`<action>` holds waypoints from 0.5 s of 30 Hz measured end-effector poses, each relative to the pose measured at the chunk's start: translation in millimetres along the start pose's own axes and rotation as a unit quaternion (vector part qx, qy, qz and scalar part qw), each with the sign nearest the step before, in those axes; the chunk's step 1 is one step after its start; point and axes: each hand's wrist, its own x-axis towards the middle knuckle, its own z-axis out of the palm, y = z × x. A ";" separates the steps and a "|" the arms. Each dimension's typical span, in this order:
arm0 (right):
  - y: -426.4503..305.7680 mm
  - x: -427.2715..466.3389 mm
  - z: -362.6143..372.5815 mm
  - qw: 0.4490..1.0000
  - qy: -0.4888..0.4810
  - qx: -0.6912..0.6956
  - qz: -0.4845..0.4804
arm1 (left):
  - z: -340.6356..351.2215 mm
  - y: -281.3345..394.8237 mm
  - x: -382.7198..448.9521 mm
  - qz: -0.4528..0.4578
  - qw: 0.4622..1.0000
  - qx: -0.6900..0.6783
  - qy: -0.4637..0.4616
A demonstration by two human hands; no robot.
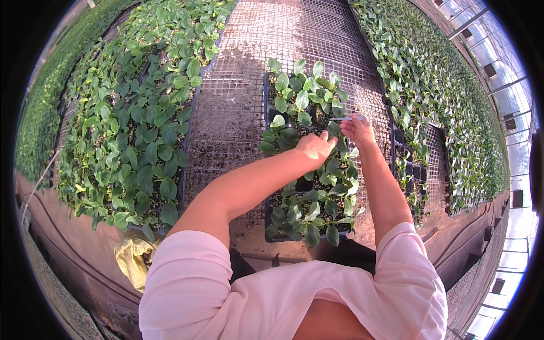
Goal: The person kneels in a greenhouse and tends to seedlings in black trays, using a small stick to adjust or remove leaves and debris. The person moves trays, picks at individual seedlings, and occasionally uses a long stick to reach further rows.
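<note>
Before me a black plastic seedling tray [267, 212] full of broad-leaved green seedlings [302, 100] lies on a wire mesh bench. My right hand [358, 129] grips a slim, light-coloured metal tool [346, 118], perhaps tweezers, whose tip points left over the tray's upper middle. Just left of it and a little nearer to me, my left hand [316, 148] reaches in among the leaves with its fingers bent; whether it pinches a leaf or stem cannot be told. Dark cells without plants show by both hands, and one more [304, 184] lies below the left hand.
Dense seedling trays [140, 119] cover the bench on the left, and more [416, 76] stand on the right, some with bare black cells [414, 172]. Wire mesh [229, 127] shows between them. A yellow woven sack [135, 261] sits below the left bench edge.
</note>
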 end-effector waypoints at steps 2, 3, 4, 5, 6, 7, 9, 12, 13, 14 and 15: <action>-1.9 1.9 2.3 1.000 -0.007 -0.014 0.005 | -0.6 1.2 -0.6 0.002 1.000 0.013 -0.013; -3.5 0.9 7.0 1.000 -0.011 -0.024 0.008 | 0.4 1.9 -0.8 0.009 0.999 0.033 -0.007; -5.4 0.1 11.3 0.999 -0.014 -0.034 0.010 | 2.1 1.6 -1.1 0.017 0.998 0.053 -0.001; -7.2 0.1 11.6 0.999 -0.017 -0.043 0.013 | 3.9 2.5 0.0 0.025 0.997 0.072 0.005; -9.6 2.6 8.4 0.999 -0.030 -0.038 0.013 | 4.9 2.0 1.0 0.034 0.997 0.069 0.019; -12.1 3.5 3.0 0.999 -0.025 -0.026 0.005 | 5.7 2.2 3.4 0.032 0.997 0.072 0.021; -16.3 1.3 -8.1 1.000 -0.017 -0.004 -0.008 | 8.2 2.3 7.1 0.026 0.997 0.075 0.024; -25.6 -1.1 -9.7 1.000 -0.023 0.005 -0.012 | 7.3 0.3 2.8 0.022 0.994 0.104 0.012; -29.7 -3.2 -5.5 1.000 -0.024 0.005 -0.013 | 4.9 -1.0 -1.3 0.013 0.993 0.114 0.006; -35.8 -7.3 -3.4 0.999 -0.040 0.009 -0.017 | 3.6 -2.6 0.3 0.001 0.992 0.124 -0.022; -37.6 -9.7 -1.4 0.998 -0.041 0.030 -0.024 | 2.9 -2.9 -1.0 -0.009 0.990 0.132 -0.049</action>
